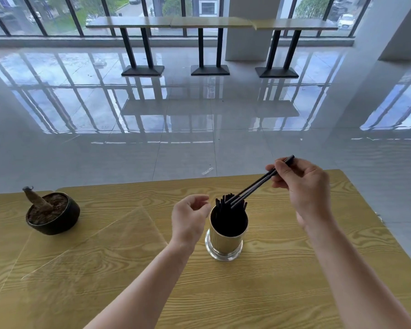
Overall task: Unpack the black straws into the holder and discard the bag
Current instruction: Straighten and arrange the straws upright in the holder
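Black straws (228, 205) stand bunched in the metal holder (226, 236) on our desk (282, 281), their tips poking above its rim. Our right grip (301, 186), up and beyond the holder, pinches a few more straws (259, 182) between thumb and fingers; they slant down from it, and their lower ends meet the bunch at the holder's mouth. Our left grip (190, 217) hovers just beside the holder, loosely curled and holding nothing. Beneath the left forearm lies the clear bag (88, 252), flat on the desk. A dark plant pot (54, 213) sits well off to the left.
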